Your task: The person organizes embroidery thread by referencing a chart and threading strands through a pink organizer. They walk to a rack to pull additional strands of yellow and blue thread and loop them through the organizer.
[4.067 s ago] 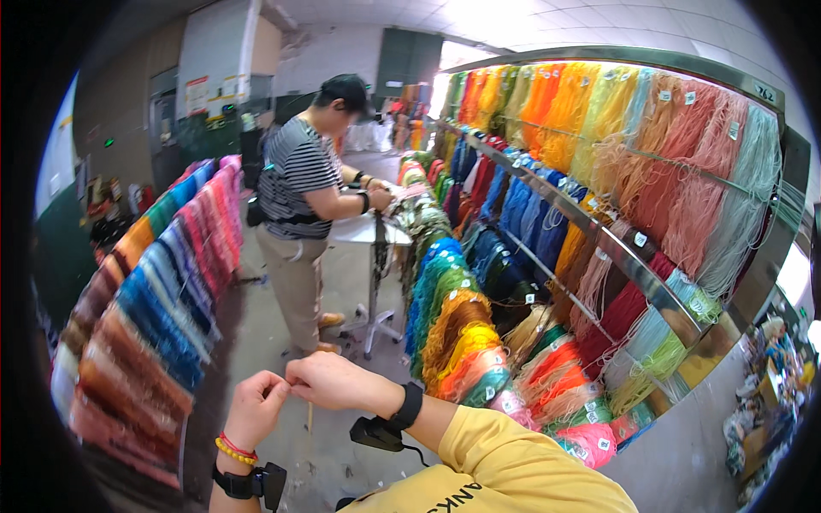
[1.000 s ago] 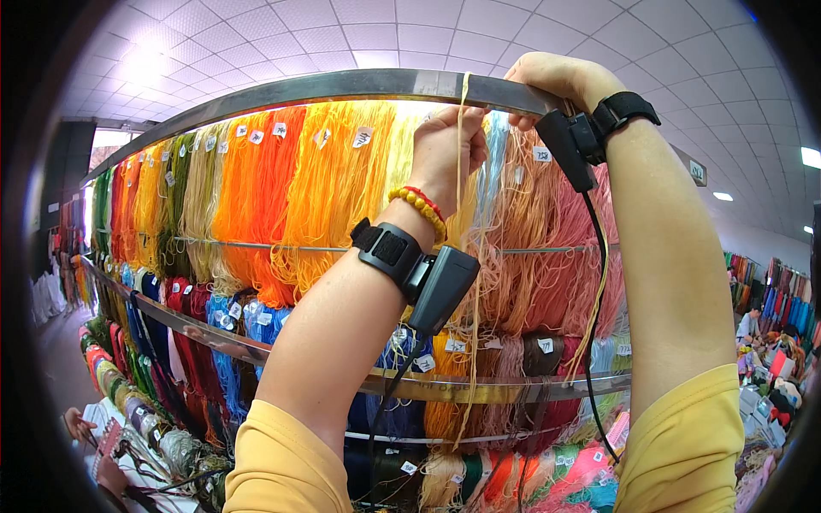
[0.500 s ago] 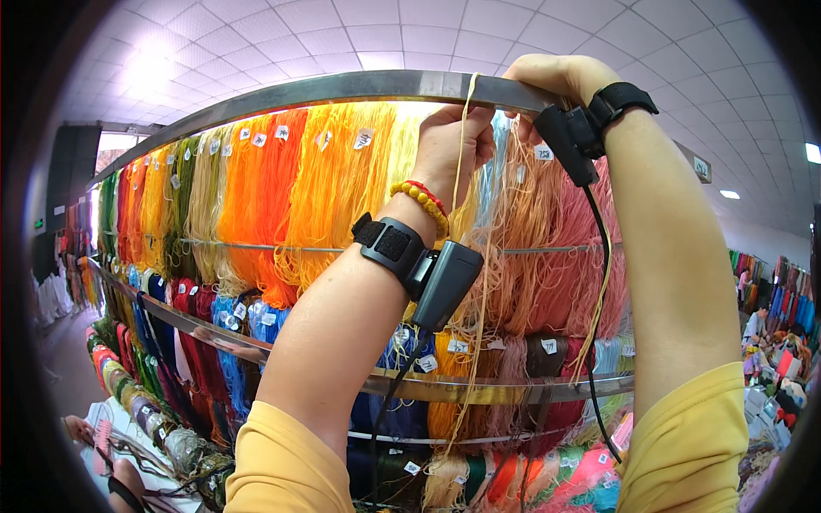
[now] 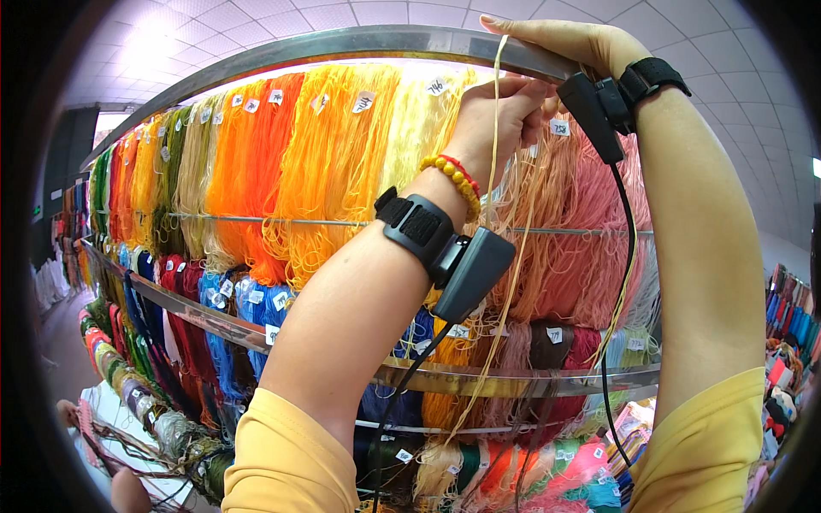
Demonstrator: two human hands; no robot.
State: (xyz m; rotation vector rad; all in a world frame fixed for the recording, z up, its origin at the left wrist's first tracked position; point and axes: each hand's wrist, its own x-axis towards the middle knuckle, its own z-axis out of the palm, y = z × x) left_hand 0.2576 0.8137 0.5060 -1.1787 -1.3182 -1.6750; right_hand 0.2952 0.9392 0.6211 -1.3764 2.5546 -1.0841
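Overhead, a curved metal rail (image 4: 368, 38) runs above dense hanging hanks of yarn (image 4: 338, 162). My left hand (image 4: 505, 115) is closed just under the rail, fingers pinched together at the top of the hanks; whatever they grip is hidden. My right hand (image 4: 573, 47) arches over the rail, one digit lying along its top and fingertips showing below it, beside my left hand. A pale yellow strand (image 4: 496, 111) loops over the rail and hangs down past my left wrist. Paper tags (image 4: 559, 127) are fixed to the hanks. Both wrists carry black strapped devices (image 4: 475, 275).
Below, a second metal rail (image 4: 547, 380) holds shorter hanks in blue, brown and dark red. Black cables (image 4: 631, 231) dangle from my wrists. At the lower left, another person's hand (image 4: 67, 413) is near dark strands and a white surface. More coloured yarn fills the right edge.
The view has shifted, so the rail sits higher. My left hand has moved right, closer to my right hand, covering the light blue hank. A right-hand digit now stretches along the rail's top.
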